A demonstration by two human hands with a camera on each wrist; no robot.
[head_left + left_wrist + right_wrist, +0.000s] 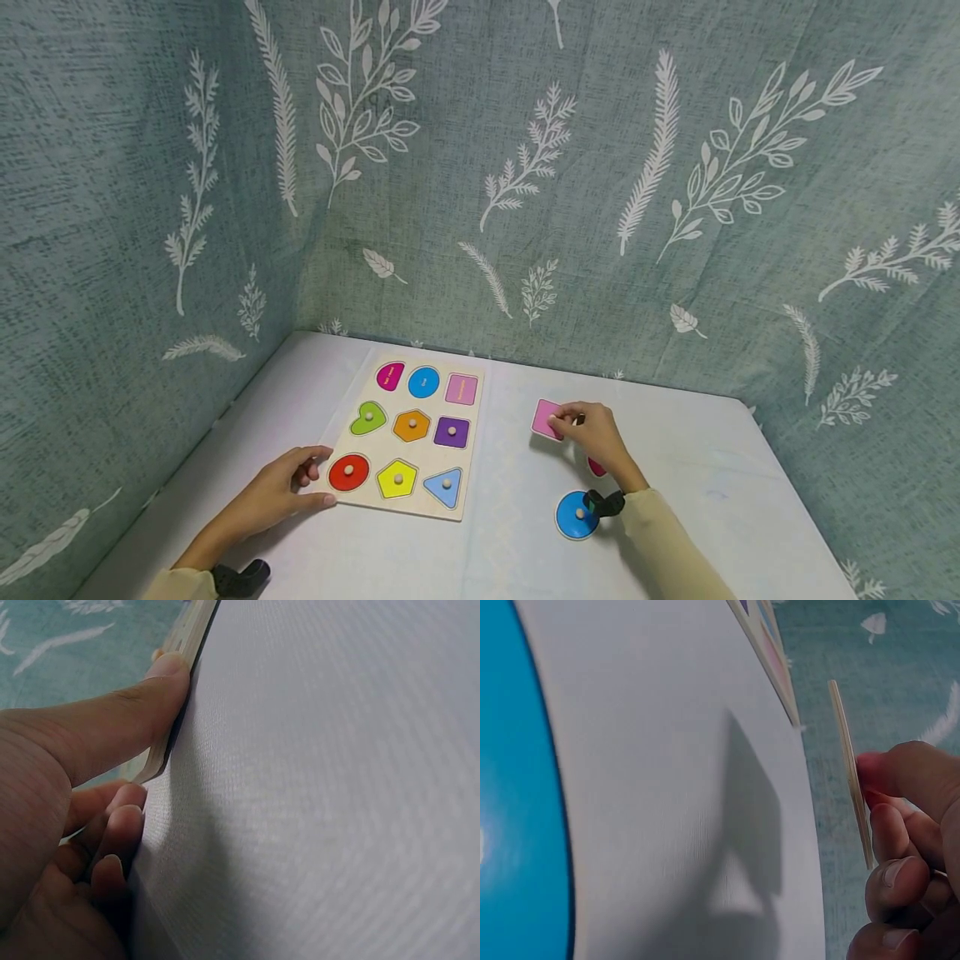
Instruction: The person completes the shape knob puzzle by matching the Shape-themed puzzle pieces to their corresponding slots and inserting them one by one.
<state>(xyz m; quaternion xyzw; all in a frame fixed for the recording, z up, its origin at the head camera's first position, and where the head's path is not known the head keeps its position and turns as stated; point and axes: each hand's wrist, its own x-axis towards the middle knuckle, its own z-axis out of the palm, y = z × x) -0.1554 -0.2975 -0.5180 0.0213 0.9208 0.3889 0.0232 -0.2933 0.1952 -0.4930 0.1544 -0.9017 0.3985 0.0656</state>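
Observation:
A wooden knob puzzle board [378, 451] lies on the table. My left hand [273, 493] grips its near left corner, the thumb [161, 690] against the near edge and the fingers around the corner at the left edge. My right hand [597, 433] pinches the knob of a pink square puzzle piece [542, 417]. In the right wrist view the piece [849, 769] is seen edge-on, raised off the table with its shadow below. Under the right wrist lies a blue circle piece [570, 521]. A magenta piece [597, 467] is mostly hidden behind the right forearm.
Several knobbed shapes sit in the board's two nearer rows. Its far row shows a magenta half-round [390, 377], a blue circle [423, 382] and a pink square [461, 389], all printed and knobless. Patterned green cloth [585, 208] hangs around the white table [697, 467].

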